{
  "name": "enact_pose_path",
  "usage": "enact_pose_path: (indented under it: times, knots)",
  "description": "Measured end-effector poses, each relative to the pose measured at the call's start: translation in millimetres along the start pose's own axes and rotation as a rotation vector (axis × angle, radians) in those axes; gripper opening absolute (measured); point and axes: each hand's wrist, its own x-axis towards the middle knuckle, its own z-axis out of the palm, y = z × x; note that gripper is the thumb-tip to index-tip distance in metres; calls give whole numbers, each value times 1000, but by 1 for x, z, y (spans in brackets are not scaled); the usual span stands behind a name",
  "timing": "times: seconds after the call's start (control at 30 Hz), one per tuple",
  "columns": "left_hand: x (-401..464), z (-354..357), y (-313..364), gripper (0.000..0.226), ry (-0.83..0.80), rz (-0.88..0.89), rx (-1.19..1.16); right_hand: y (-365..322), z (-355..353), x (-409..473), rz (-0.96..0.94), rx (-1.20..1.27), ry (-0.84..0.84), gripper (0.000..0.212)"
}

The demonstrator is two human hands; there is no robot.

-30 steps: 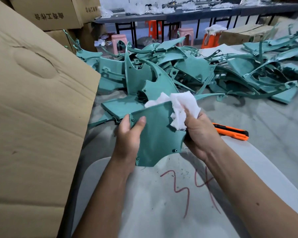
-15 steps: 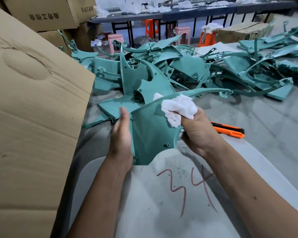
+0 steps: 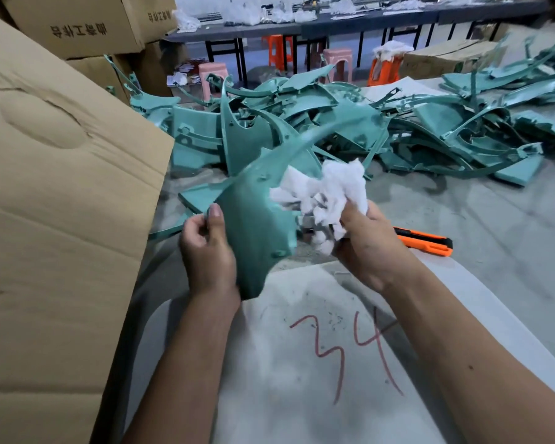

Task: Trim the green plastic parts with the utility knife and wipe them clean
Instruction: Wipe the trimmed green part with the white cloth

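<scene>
here, a curved green part (image 3: 253,219) is being held up above the grey table (image 3: 462,219), its long thin tip sweeping up and right over the pile (image 3: 382,129) of similar green parts. the left hand (image 3: 207,251) is gripping its left edge, thumb lying on the near face and fingers curled behind. the right hand (image 3: 369,245) is clutching a crumpled white cloth (image 3: 327,193), which is touching the part's right side. an orange knife (image 3: 425,241) is lying on the table just right of that hand. a cardboard box (image 3: 61,219) is standing at the left.
</scene>
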Motion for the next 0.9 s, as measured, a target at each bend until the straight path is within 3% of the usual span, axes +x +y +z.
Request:
enact_pose_path:
  times: [0.1,0.17,0.23,0.3,0.37,0.47,0.53,0.6,0.7,0.8,0.9]
  knots:
    - [-8,8,-6,28,132,225,208,11,19,-7,-52,-52,-179,34]
    - [-6,7,-8,26,137,341,277,13,23,-8,-157,-291,-105,20]
    - [-5,6,-7,21,120,388,295,11,22,-4,-224,-475,66,39]
    - [-11,13,-5,23,58,268,211,6,20,-2,-175,-447,194,46]
    - [-17,20,-6,29,-72,52,53,4,20,-1,-19,-195,242,41]
    - [-16,23,-6,36,-97,-210,-163,5,22,-2,85,266,96,38]
    - [-11,20,-7,40,14,-152,-44,7,20,-2,22,192,58,40]
    - [-9,17,-7,41,153,-15,82,13,23,-4,-43,-81,17,44]
    - [-7,11,-6,44,211,17,141,17,28,-9,-117,-381,-116,35]
    - [-8,12,-4,42,112,-79,75,14,29,-10,-102,-267,-79,42]
    - [-15,20,-3,41,-69,-351,-92,11,29,-12,22,82,-146,52]
